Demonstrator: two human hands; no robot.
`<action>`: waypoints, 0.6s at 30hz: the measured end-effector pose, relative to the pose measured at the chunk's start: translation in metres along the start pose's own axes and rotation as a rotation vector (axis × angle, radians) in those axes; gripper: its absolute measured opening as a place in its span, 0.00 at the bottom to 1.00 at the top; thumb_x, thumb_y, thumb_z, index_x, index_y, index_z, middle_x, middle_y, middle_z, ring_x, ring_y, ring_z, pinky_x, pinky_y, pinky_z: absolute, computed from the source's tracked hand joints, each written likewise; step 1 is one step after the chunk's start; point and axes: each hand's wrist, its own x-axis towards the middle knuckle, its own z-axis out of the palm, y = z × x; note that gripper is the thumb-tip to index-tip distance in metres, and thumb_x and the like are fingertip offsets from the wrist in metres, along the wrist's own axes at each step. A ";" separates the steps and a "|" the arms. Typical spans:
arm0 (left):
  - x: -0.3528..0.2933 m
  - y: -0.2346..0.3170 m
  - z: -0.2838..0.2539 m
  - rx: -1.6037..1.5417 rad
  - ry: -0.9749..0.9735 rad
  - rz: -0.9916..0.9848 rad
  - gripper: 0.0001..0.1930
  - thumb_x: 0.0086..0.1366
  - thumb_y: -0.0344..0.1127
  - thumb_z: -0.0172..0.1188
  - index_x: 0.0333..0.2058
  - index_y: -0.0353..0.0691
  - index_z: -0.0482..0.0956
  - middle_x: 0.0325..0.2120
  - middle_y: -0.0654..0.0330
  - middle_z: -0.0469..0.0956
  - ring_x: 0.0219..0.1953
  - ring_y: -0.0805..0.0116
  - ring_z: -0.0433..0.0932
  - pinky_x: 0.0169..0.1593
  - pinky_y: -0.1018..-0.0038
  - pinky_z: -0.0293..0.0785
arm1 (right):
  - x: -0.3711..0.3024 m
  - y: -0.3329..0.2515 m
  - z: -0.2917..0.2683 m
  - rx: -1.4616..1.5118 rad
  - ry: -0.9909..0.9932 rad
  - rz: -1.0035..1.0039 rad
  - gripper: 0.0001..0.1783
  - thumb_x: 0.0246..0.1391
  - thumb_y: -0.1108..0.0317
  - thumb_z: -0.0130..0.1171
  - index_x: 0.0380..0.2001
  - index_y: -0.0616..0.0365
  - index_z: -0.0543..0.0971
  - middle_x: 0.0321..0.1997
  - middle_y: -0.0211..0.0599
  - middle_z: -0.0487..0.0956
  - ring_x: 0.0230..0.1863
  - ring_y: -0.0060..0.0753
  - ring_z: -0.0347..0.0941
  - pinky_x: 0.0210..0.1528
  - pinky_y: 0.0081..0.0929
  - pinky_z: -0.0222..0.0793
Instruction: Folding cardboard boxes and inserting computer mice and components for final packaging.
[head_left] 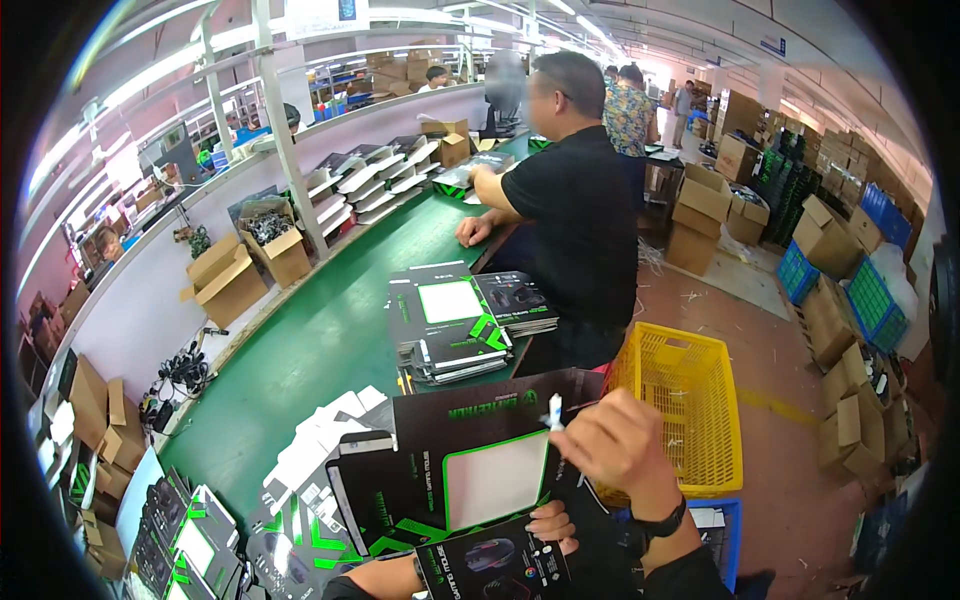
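Slippage threatens: left hand [553,527] pinches the unfolded black-and-green carton [470,460] at its lower edge above the green desk [320,340]; right hand [615,440], pinching a small white tag [556,412], could tip it sideways.

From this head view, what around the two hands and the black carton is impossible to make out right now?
- Left hand: only the fingers show; the flat black carton and a small mouse box cover the rest.
- Small white item pinched by the right hand: too small to identify.
- Mouse box: cut off by the lower edge.
- Yellow basket: its contents are unclear through the mesh.
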 end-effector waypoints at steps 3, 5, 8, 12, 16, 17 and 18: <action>0.007 0.013 0.000 0.038 -0.118 0.025 0.05 0.73 0.36 0.49 0.34 0.52 0.71 0.25 0.76 0.72 0.35 0.77 0.69 0.57 0.66 0.60 | -0.002 -0.015 0.001 0.106 0.020 -0.015 0.12 0.39 0.70 0.75 0.23 0.51 0.78 0.25 0.24 0.73 0.25 0.28 0.70 0.23 0.24 0.66; 0.012 0.018 0.002 0.054 -0.191 0.040 0.06 0.73 0.36 0.49 0.34 0.52 0.71 0.25 0.76 0.72 0.36 0.77 0.69 0.57 0.67 0.60 | -0.009 -0.012 0.004 0.141 0.045 0.109 0.12 0.41 0.71 0.75 0.24 0.52 0.78 0.25 0.27 0.74 0.25 0.32 0.70 0.25 0.28 0.67; 0.011 0.013 0.014 0.037 -0.176 0.102 0.05 0.73 0.36 0.49 0.34 0.52 0.71 0.26 0.76 0.72 0.36 0.77 0.70 0.57 0.67 0.60 | -0.027 0.001 0.012 0.194 0.040 0.340 0.11 0.45 0.72 0.74 0.25 0.56 0.77 0.26 0.33 0.76 0.27 0.39 0.71 0.28 0.34 0.67; 0.007 0.002 0.027 0.040 -0.053 0.131 0.06 0.73 0.35 0.48 0.34 0.53 0.70 0.25 0.76 0.72 0.36 0.77 0.69 0.55 0.69 0.60 | -0.036 0.003 0.028 0.233 0.127 0.516 0.11 0.47 0.72 0.73 0.26 0.59 0.77 0.25 0.35 0.75 0.27 0.41 0.72 0.28 0.34 0.65; 0.008 -0.005 0.036 0.041 -0.026 0.088 0.06 0.73 0.35 0.48 0.33 0.52 0.70 0.25 0.77 0.71 0.36 0.77 0.68 0.53 0.69 0.59 | -0.037 0.004 0.036 0.247 0.133 0.603 0.10 0.49 0.73 0.71 0.27 0.59 0.77 0.24 0.36 0.74 0.27 0.41 0.72 0.28 0.34 0.65; 0.009 -0.006 0.039 0.049 -0.002 0.084 0.06 0.72 0.35 0.49 0.33 0.52 0.69 0.24 0.77 0.71 0.35 0.77 0.68 0.53 0.70 0.59 | -0.039 0.005 0.037 0.252 0.122 0.623 0.10 0.49 0.73 0.71 0.27 0.59 0.77 0.24 0.37 0.74 0.27 0.41 0.72 0.28 0.34 0.65; 0.009 -0.006 0.039 0.050 -0.001 0.088 0.06 0.72 0.35 0.49 0.33 0.52 0.69 0.24 0.77 0.71 0.35 0.77 0.68 0.53 0.70 0.59 | -0.040 0.005 0.038 0.257 0.111 0.642 0.10 0.49 0.72 0.71 0.27 0.60 0.77 0.24 0.37 0.74 0.27 0.41 0.72 0.29 0.35 0.65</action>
